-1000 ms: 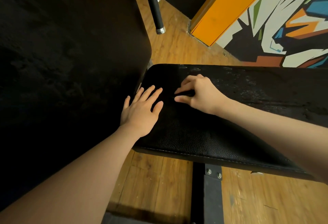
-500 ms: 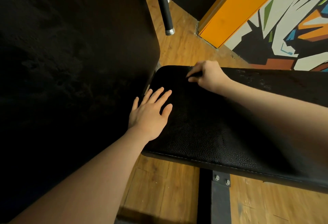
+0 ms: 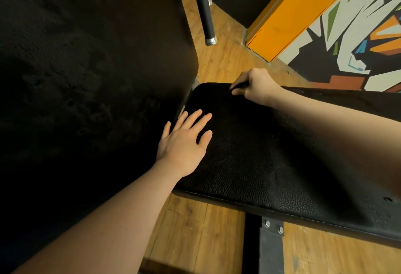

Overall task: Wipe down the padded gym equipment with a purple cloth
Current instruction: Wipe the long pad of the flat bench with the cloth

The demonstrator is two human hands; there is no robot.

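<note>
The seat pad lies across the middle, with the back pad rising just to its left. The left hand rests flat on the seat pad's left end; the right hand sits at its far edge (fingers curled there). Behind, a bar hangs over the floor; a wall stands far right. A bracket sits under the pad's near edge.

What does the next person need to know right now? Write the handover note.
Left hand: flat, fingers straight, resting on the near-left part of the black seat pad.
Right hand: fingers curled at the pad's far edge, grip on something dark; the cloth itself cannot be made out, and no purple shows.
The tall back pad stands upright on the left.
Done: cannot be judged; no clear wipe marks.
Left: probably the rest of the seat pad, then the back pad.
</note>
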